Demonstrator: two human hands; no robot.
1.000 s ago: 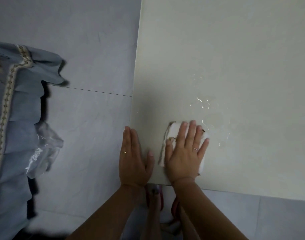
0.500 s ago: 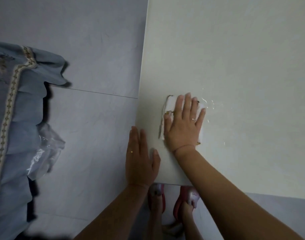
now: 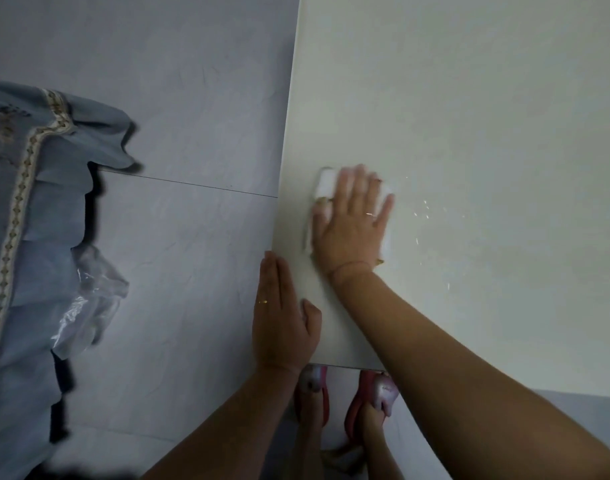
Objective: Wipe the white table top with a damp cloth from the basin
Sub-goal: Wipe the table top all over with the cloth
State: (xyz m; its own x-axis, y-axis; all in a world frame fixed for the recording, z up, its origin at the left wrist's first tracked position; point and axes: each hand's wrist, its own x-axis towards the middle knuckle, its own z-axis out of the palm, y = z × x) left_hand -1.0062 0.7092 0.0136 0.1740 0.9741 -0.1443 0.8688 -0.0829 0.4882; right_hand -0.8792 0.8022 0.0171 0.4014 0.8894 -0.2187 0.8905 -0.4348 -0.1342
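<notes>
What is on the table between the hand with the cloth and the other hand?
Nothing. In the head view, only bare white table top lies between the right hand, flat on the cloth, and the left hand.

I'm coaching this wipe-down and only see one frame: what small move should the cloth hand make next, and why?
Probably slide the right hand, pressed flat on the white cloth, rightward across the table top. Water droplets glint just right of the cloth, so that patch looks unwiped. The left hand rests flat at the table's left edge and can stay there as a brace.
</notes>
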